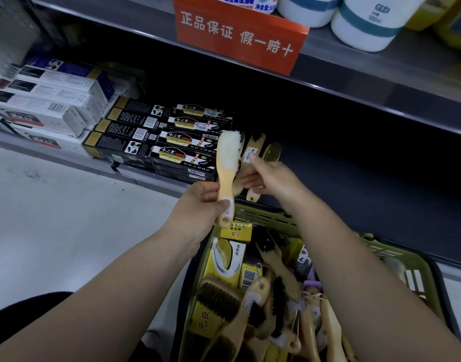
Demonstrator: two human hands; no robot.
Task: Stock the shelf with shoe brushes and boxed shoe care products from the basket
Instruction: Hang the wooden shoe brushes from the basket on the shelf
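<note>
A dark store shelf (341, 173) carries black boxes (158, 137). Just in front of them the left hand (198, 207) grips a white-bristled brush (228, 155) by its handle. The right hand (271, 178) pinches a dark-bristled brush (255, 147). Below, the basket (266, 218) holds more brushes (219, 299) and yellow boxes (235, 229).

Bare left hand (198, 209), right hand (272, 178), black garment (28, 307)

Dim shelf recess, blurred warped edges

Smooth wooden brush (225, 170) (matt plastic basket (266, 218))
</note>
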